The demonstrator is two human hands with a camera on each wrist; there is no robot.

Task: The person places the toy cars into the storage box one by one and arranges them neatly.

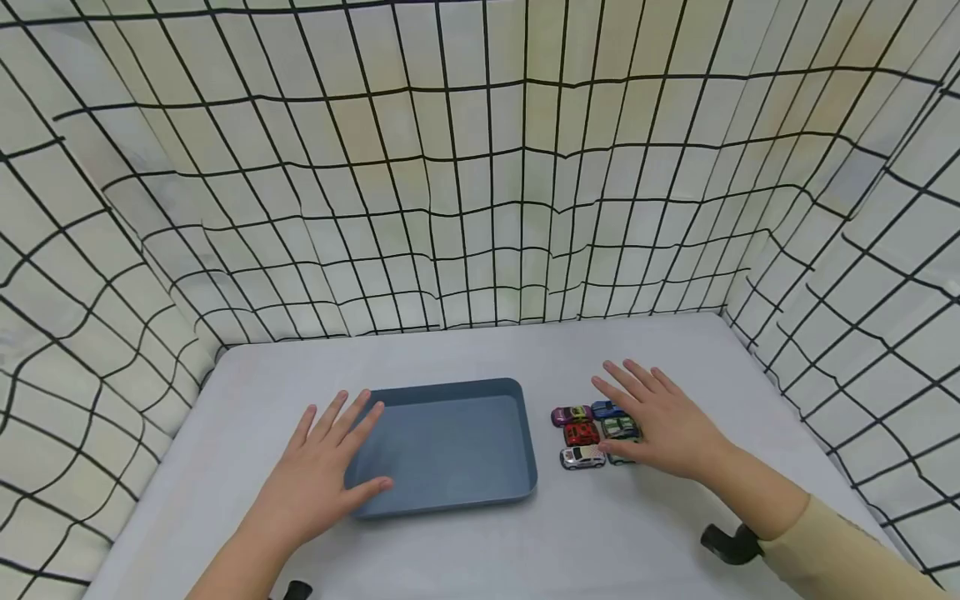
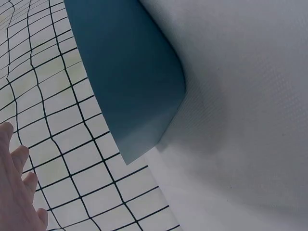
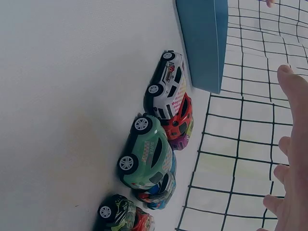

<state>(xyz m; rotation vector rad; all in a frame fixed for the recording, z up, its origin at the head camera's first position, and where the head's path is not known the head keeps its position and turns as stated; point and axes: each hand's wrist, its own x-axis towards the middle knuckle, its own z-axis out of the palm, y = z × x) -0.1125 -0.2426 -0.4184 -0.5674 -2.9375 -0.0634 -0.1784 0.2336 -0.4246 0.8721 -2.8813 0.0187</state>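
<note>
**Poised, grasping nothing**

Head view: seems paused before grasping; probably calls for lowering the right hand (image 1: 671, 429) and pinching one of six visible toy cars (image 1: 581, 433), right of one blue tray (image 1: 450, 450) by the left hand (image 1: 311, 492). Spreads both hands wide, gripping nothing.

Left wrist: shows one tray.

Right wrist: shows at least seven cars, some half hidden.

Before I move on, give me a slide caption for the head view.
Left hand open by a tray, right hand open by toy cars.
</note>
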